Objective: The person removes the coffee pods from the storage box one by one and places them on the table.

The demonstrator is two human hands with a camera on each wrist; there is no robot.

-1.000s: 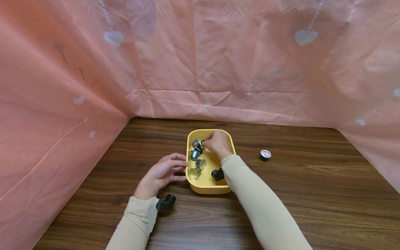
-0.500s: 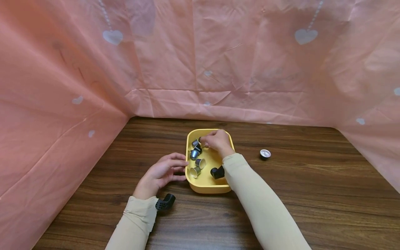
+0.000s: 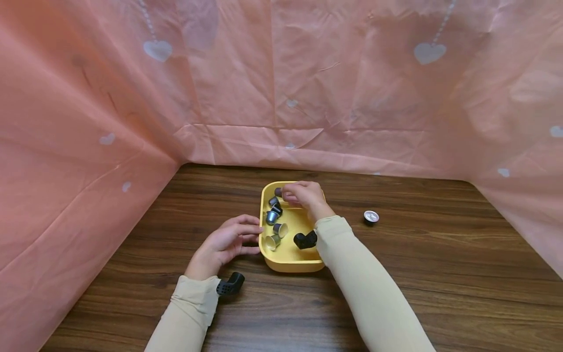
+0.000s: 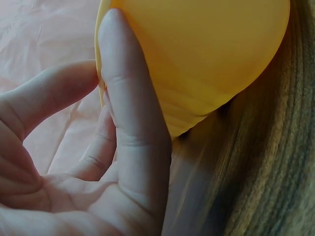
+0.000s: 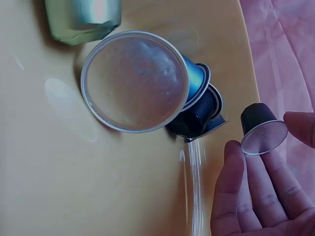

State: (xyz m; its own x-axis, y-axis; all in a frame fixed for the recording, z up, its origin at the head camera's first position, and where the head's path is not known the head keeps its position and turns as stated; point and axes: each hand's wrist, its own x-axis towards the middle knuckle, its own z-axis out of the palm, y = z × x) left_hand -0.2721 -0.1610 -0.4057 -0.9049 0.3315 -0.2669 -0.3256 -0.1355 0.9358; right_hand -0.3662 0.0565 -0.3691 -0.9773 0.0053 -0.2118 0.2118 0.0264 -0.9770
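Observation:
A yellow rectangular container (image 3: 293, 266) stands on the table with several coffee capsules inside. My left hand (image 3: 227, 243) steadies its left side, thumb along the outer wall and a fingertip at the rim, as the left wrist view shows. Over the container's far end, my right hand (image 3: 306, 196) pinches a dark coffee capsule (image 5: 257, 120) between thumb and fingers, its pale lid tilted toward the camera. Along the left wall lie a blue capsule (image 3: 271, 217), a black capsule (image 3: 277, 209), a dark capsule with a gold-toned lid (image 3: 280, 230) and a gold capsule (image 3: 272, 242).
One more capsule (image 3: 371, 217) stands lid up on the wooden table (image 3: 422, 244), right of the container. A pink sheet with hearts (image 3: 325, 88) hangs behind and at the sides. Black wrist cameras stick out from both sleeves.
My right hand has picked a dark capsule from the group and shifted it toward the container's far left corner. My left hand stays at the container's left wall.

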